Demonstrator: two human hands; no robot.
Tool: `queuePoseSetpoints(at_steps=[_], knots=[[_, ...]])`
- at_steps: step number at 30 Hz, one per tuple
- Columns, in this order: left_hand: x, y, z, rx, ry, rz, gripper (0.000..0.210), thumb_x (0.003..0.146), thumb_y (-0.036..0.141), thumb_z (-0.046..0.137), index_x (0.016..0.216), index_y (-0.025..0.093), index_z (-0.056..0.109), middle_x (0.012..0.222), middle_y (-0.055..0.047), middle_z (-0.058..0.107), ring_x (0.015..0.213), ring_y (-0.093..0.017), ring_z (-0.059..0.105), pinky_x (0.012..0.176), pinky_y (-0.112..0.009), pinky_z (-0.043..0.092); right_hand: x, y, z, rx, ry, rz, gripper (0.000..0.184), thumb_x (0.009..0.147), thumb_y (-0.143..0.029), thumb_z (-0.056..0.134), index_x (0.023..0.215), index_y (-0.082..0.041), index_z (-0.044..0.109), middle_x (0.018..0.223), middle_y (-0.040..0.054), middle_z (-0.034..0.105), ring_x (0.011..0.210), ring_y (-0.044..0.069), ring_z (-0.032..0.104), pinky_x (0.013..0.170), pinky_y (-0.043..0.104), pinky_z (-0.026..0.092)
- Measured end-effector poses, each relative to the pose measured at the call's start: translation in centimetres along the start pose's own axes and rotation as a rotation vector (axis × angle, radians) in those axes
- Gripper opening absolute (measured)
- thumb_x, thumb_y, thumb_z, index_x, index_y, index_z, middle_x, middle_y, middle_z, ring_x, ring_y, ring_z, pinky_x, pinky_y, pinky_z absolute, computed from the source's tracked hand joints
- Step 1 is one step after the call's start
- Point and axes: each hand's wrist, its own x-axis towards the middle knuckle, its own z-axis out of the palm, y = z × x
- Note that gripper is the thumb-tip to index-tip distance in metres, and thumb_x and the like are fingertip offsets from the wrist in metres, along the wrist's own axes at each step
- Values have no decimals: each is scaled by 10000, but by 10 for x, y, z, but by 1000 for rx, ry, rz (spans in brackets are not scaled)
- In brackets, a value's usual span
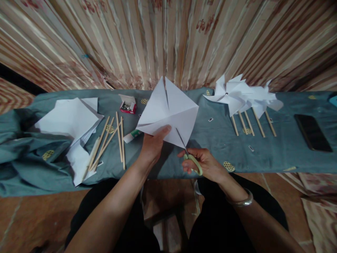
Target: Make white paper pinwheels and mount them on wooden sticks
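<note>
My left hand [155, 142] grips a square sheet of white paper [181, 105] at its lower left edge, thumb on top and fingers hidden beneath. The sheet is creased and has slits running in from its far corner and its left corner. In my right hand [204, 163] are scissors [196, 165] with pale green handles. Their blades lie at the sheet's near corner and point in toward its middle. Under the paper's left side, a white and green tube [131, 136] shows in part.
Loose white sheets [71, 117] lie at the left, beside several wooden sticks [121, 140]. A small red box [128, 105] holds shiny metal pieces. Paper pinwheels [234, 93] on sticks and a black phone [313, 133] rest at the right. A curtain [168, 38] hangs behind the cloth-covered table [268, 158].
</note>
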Motion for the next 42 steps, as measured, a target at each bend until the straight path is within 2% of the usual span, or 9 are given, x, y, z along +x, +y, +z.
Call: queuePoseSetpoints(at_steps=[11, 22, 28, 34, 38, 42], knots=[[-4, -1, 1, 13, -42, -13, 417, 590, 206, 806, 989, 172, 688, 910, -45, 746, 896, -212, 685, 899, -356, 512, -3, -1, -3, -79, -10, -22, 505, 585, -498, 854, 878, -166, 610, 598, -46, 634, 490, 76, 573, 481, 192, 467], [-5, -6, -1, 56, -77, -41, 480, 580, 233, 820, 1035, 178, 676, 913, -52, 745, 912, -247, 680, 887, -391, 517, -2, -3, -2, 3, 32, -32, 488, 508, -403, 912, 835, -165, 639, 583, -40, 646, 470, 70, 565, 457, 183, 458], [-4, -7, -2, 42, -86, -26, 490, 583, 232, 822, 1048, 187, 676, 920, -59, 745, 917, -258, 684, 876, -399, 526, -1, -1, -2, 10, 43, -36, 501, 524, -481, 885, 827, -158, 652, 572, -40, 642, 444, 71, 552, 442, 199, 451], [-4, -8, -1, 36, -88, -31, 492, 587, 215, 822, 1054, 191, 667, 910, -47, 742, 888, -234, 680, 853, -369, 529, -1, -1, -3, -17, 57, -33, 502, 491, -444, 904, 816, -161, 647, 553, -40, 645, 445, 73, 547, 445, 193, 443], [-6, -10, 0, 40, -101, -48, 503, 571, 221, 833, 1041, 177, 661, 900, -48, 733, 880, -231, 671, 849, -364, 519, -1, 0, -4, -74, 48, -85, 438, 541, -482, 874, 726, -163, 638, 576, -24, 639, 474, 83, 553, 465, 205, 450], [-7, -10, 1, 46, -95, -57, 498, 565, 216, 832, 1032, 158, 669, 917, -58, 734, 879, -231, 670, 847, -368, 520, -1, 0, -4, -97, 49, -86, 439, 545, -495, 868, 736, -166, 648, 578, -22, 640, 474, 89, 556, 465, 211, 452]])
